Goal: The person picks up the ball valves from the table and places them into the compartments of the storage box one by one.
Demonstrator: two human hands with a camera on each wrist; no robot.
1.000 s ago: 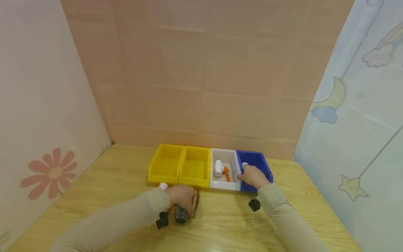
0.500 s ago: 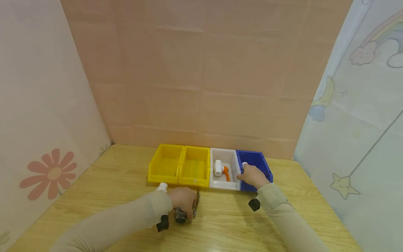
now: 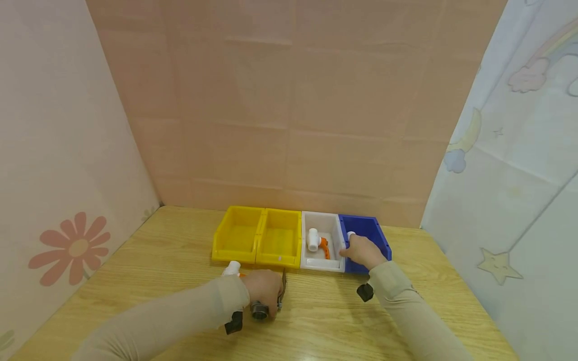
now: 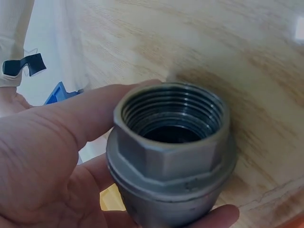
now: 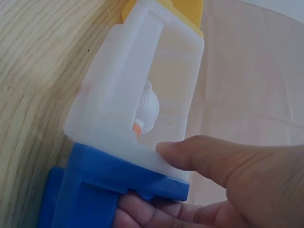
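My left hand (image 3: 263,288) grips a grey metal valve (image 4: 173,159) with a threaded, hex-sided open end, close over the table. A thin metal lever (image 3: 283,290) sticks out beyond the knuckles in the head view. My right hand (image 3: 363,251) has its thumb on the rim of the white bin (image 5: 102,95) and its fingers down inside the blue bin (image 5: 90,190), with the adjoining walls between them. Next to those fingers a small white piece (image 3: 350,234) shows in the blue bin, mostly hidden by the hand. Inside the white bin lies a white plastic valve (image 3: 313,240) with an orange handle.
Two yellow bins (image 3: 239,233) stand in line to the left of the white bin, along the back of the wooden table (image 3: 325,321). Another white plastic valve (image 3: 232,269) with a bit of orange lies beside the left cuff. Cloth-covered walls (image 3: 293,100) surround the table.
My left hand has shifted slightly to the right with the metal valve, and more of the white valve beside the cuff shows. The right hand has stayed where it was.
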